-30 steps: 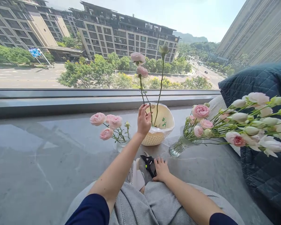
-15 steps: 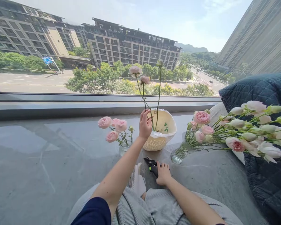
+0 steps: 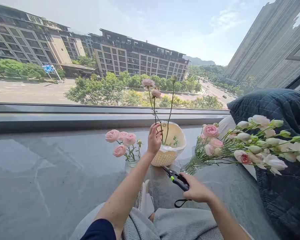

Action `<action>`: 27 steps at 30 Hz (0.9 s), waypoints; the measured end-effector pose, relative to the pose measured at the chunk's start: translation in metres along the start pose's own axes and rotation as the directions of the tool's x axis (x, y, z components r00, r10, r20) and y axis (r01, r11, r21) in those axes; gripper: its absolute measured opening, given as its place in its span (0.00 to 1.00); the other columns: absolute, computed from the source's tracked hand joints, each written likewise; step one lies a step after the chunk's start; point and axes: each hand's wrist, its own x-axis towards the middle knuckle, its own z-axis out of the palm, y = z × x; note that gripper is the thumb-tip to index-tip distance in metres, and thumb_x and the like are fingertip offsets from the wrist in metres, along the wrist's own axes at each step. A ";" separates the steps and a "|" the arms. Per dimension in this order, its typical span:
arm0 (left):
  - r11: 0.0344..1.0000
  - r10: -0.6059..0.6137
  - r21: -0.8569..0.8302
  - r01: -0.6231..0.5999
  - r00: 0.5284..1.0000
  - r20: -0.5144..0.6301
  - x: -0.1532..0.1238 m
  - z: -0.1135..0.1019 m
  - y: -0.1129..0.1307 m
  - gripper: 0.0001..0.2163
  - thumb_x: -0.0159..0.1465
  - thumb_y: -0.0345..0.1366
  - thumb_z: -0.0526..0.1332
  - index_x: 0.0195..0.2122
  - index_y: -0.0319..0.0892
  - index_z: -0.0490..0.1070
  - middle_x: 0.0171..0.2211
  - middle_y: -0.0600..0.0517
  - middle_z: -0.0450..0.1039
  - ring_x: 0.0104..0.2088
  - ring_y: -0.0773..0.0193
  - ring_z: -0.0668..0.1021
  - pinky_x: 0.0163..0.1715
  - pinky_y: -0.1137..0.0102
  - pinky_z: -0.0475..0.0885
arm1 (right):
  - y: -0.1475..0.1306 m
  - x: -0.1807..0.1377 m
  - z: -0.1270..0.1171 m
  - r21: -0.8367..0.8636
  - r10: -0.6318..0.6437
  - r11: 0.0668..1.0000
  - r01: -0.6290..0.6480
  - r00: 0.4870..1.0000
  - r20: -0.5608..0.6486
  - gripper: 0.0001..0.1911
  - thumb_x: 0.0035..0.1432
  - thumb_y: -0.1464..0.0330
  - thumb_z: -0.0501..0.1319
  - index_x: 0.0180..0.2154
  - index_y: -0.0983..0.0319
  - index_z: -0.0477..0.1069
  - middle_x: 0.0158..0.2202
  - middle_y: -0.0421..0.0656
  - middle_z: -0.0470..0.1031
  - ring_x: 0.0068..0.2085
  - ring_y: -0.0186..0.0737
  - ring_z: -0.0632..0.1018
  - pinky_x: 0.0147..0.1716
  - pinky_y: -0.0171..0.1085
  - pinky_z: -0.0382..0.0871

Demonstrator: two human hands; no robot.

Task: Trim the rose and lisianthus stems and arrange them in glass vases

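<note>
My left hand [image 3: 153, 140] is closed round the lower stems of tall pink roses [image 3: 148, 83] that stand in a cream woven basket [image 3: 169, 154] by the window. My right hand [image 3: 196, 191] grips black pruning shears [image 3: 176, 177] with green accents, lifted off the grey stone ledge, blades pointing toward the basket. A black loop hangs from the shears' handle.
A small glass vase with short pink roses [image 3: 122, 142] stands left of the basket. To the right a glass vase [image 3: 193, 164] leans with pink roses and white buds [image 3: 252, 144] against a dark quilted cushion [image 3: 280, 110]. The window frame [image 3: 90, 116] runs behind. My striped trousers fill the foreground.
My right hand has picked the shears up from the ledge and lifted them toward the basket. The left hand stays on the stems. The view has tilted up slightly.
</note>
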 end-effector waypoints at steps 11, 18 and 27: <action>0.997 0.075 0.031 -0.074 0.997 -0.016 0.009 -0.004 0.019 0.19 0.66 0.32 0.55 0.58 0.51 0.61 0.61 0.42 0.54 0.46 0.60 0.79 0.46 0.63 0.77 | -0.015 -0.028 -0.024 0.053 -0.181 0.976 0.212 0.922 -0.343 0.41 0.46 0.67 0.60 0.63 0.59 0.53 0.57 0.48 0.66 0.53 0.48 0.70 0.55 0.46 0.62; 0.986 0.162 0.039 -0.161 0.987 -0.020 0.015 -0.005 0.028 0.20 0.66 0.32 0.56 0.59 0.51 0.61 0.61 0.42 0.54 0.48 0.59 0.78 0.48 0.63 0.76 | -0.015 -0.020 -0.024 0.004 -0.185 0.976 0.218 0.838 -0.513 0.38 0.48 0.65 0.61 0.61 0.59 0.55 0.51 0.47 0.69 0.48 0.45 0.72 0.50 0.43 0.66; 0.970 0.231 0.078 -0.229 0.973 -0.018 0.016 -0.004 0.029 0.22 0.67 0.32 0.55 0.61 0.55 0.57 0.62 0.44 0.54 0.45 0.62 0.78 0.43 0.68 0.77 | -0.012 0.011 -0.012 -0.219 -0.211 0.971 0.094 0.763 -0.611 0.40 0.43 0.66 0.59 0.61 0.61 0.56 0.48 0.49 0.67 0.50 0.52 0.67 0.52 0.50 0.59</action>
